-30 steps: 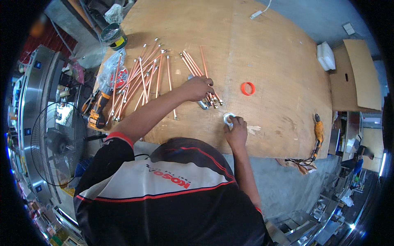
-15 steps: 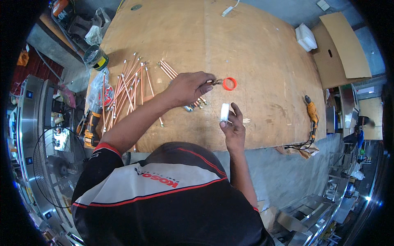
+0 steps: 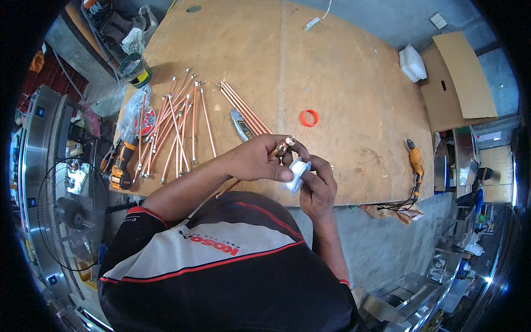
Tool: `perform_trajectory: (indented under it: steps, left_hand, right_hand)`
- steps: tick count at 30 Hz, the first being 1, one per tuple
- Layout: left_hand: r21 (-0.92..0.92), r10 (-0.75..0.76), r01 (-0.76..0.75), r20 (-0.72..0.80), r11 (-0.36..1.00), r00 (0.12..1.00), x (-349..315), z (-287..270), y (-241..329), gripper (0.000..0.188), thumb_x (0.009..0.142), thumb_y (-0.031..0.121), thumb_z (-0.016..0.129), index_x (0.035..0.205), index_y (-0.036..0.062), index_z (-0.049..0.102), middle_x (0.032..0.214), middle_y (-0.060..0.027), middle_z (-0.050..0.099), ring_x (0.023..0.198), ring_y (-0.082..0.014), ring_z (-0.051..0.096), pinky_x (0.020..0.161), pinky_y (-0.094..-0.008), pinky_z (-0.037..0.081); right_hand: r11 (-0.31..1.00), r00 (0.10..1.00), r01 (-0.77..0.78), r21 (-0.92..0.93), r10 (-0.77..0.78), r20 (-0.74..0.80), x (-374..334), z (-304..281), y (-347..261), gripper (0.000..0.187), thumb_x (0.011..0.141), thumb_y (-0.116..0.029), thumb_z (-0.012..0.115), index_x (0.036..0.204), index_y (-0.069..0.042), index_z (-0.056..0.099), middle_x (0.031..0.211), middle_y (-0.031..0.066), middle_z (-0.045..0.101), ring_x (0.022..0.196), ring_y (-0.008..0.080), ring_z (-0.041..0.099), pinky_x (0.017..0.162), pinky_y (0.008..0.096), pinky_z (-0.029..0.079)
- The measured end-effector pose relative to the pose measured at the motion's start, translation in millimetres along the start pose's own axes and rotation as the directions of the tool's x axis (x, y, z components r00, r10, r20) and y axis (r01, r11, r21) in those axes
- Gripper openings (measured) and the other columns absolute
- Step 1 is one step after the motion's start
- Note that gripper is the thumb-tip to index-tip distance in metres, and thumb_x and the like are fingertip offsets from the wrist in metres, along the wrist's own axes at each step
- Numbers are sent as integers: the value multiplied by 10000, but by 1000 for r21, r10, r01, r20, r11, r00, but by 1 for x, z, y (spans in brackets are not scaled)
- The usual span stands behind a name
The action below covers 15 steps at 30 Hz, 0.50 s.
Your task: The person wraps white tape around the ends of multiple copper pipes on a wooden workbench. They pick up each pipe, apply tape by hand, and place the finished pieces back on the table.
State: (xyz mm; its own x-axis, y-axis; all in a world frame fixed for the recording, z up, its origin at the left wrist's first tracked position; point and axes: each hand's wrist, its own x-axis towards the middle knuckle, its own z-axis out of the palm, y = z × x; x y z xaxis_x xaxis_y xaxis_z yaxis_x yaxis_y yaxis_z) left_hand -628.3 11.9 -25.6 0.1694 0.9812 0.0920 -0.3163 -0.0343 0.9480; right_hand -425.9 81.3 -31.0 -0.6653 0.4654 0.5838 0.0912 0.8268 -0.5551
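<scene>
My left hand (image 3: pixel 251 159) is closed around a thin copper tube (image 3: pixel 225 190), whose brass fitting (image 3: pixel 286 144) sticks out past the fingers. Close beside it, my right hand (image 3: pixel 319 193) grips a white spool of thread seal tape (image 3: pixel 298 170) by its side. The left thumb reaches the spool's edge. Any strand of tape between them is too small to make out. Beyond the hands, a red-orange ring (image 3: pixel 309 118) lies on the wooden table (image 3: pixel 354 88). Several copper tubes (image 3: pixel 246 108) lie in a bundle beside a grey hand tool (image 3: pixel 241 125).
More copper tubes (image 3: pixel 180 124) with end fittings spread across the table's left. Around them are an orange-black power tool (image 3: pixel 122 166), a plastic bag (image 3: pixel 131 109) and a dark tub (image 3: pixel 134 70). A yellow drill (image 3: pixel 416 160) and a cardboard box (image 3: pixel 459 83) are at right. A fan (image 3: pixel 73 213) stands left.
My left hand has come back toward me from near the red-orange ring, bringing the tube's fitting to the spool. My right hand has moved slightly nearer me, and the two hands now meet.
</scene>
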Motion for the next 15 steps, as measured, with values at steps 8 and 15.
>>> perform_trajectory:
  steps: [8, 15]
  left_hand:
    - [558, 199, -57, -197, 828, 960, -20, 34, 30, 667, 716, 196, 846, 1316, 93, 574, 983, -47, 689, 613, -79, 461, 581, -228, 387]
    - [736, 235, 46, -273, 675, 933, -14, 63, 28, 653, 768, 216, 748, 1364, 73, 522, 1218, -160, 655, 1037, -303, 684, 848, -385, 557]
  right_hand:
    - [965, 990, -115, 236, 92, 107, 8, -18, -22, 437, 699, -36, 632, 1135, -18, 660, 1394, 275, 455, 1276, 412, 501, 1005, 459, 449]
    - [780, 963, -271, 564, 225, 150, -2, -21, -9, 367, 837, -271, 758, 1045, 11, 649, 1292, 251, 518, 1209, 369, 534, 984, 433, 445]
